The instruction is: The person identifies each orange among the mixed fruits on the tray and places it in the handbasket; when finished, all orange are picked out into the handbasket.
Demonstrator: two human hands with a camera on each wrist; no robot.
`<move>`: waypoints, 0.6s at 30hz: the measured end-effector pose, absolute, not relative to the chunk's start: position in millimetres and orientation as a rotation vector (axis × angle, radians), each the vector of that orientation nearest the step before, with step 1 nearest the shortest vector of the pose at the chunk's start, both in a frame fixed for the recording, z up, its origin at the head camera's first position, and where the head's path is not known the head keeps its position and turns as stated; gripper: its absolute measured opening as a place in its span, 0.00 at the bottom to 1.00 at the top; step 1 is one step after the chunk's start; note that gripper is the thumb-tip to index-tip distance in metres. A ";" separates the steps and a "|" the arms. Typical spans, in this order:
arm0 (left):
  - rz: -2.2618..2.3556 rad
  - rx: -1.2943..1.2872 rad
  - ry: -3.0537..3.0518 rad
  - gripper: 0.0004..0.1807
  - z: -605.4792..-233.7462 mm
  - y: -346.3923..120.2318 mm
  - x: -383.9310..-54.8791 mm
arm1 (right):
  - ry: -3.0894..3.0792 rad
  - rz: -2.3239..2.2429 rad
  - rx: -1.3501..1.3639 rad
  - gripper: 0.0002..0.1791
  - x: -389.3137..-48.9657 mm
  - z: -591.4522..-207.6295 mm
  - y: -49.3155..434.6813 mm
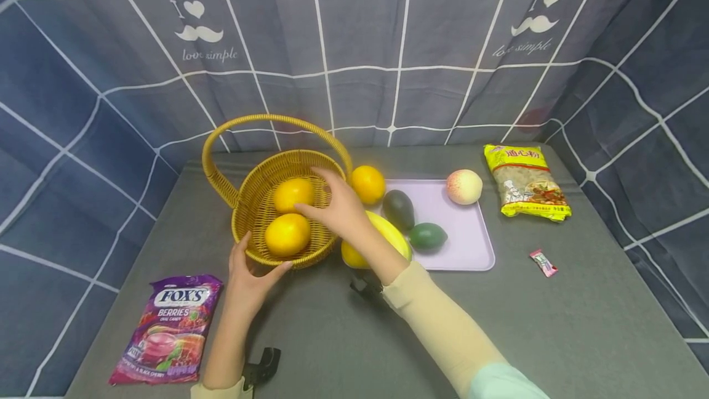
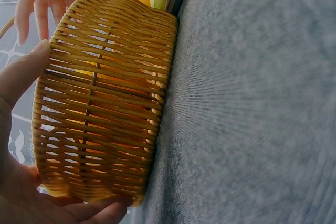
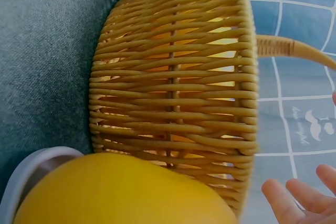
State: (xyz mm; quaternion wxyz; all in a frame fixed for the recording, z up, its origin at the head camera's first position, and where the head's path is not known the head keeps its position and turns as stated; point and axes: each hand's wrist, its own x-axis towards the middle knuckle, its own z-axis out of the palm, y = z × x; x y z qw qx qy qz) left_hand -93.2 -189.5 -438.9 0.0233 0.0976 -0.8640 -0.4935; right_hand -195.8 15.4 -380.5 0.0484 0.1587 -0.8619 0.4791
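Note:
A round wicker basket (image 1: 249,202) with a tall handle stands on the table, two oranges (image 1: 288,234) lying inside it. My left hand (image 1: 246,276) holds the basket's near-left side; in the left wrist view its thumb (image 2: 31,69) is at the rim and its fingers curl round the wall. Over the basket's right side is my right hand (image 1: 343,211), thumb and fingers spread apart with nothing between them. Its fingertips (image 3: 278,195) show beside the basket in the right wrist view. Another orange (image 1: 368,185) and a long yellow fruit (image 1: 390,234) lie just right of the basket.
A pale purple tray (image 1: 465,245) holds a dark avocado (image 1: 399,209), a green lime-like fruit (image 1: 428,236) and a peach (image 1: 464,187). Right of it are a yellow food bag (image 1: 526,182) and a small pink candy (image 1: 543,263). A purple candy bag (image 1: 168,331) lies at the left.

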 end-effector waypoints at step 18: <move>-1.528 0.300 -2.684 0.59 -438.0 -189.5 -92.1 | -2.534 1.610 0.427 0.43 -144.5 -389.1 70.6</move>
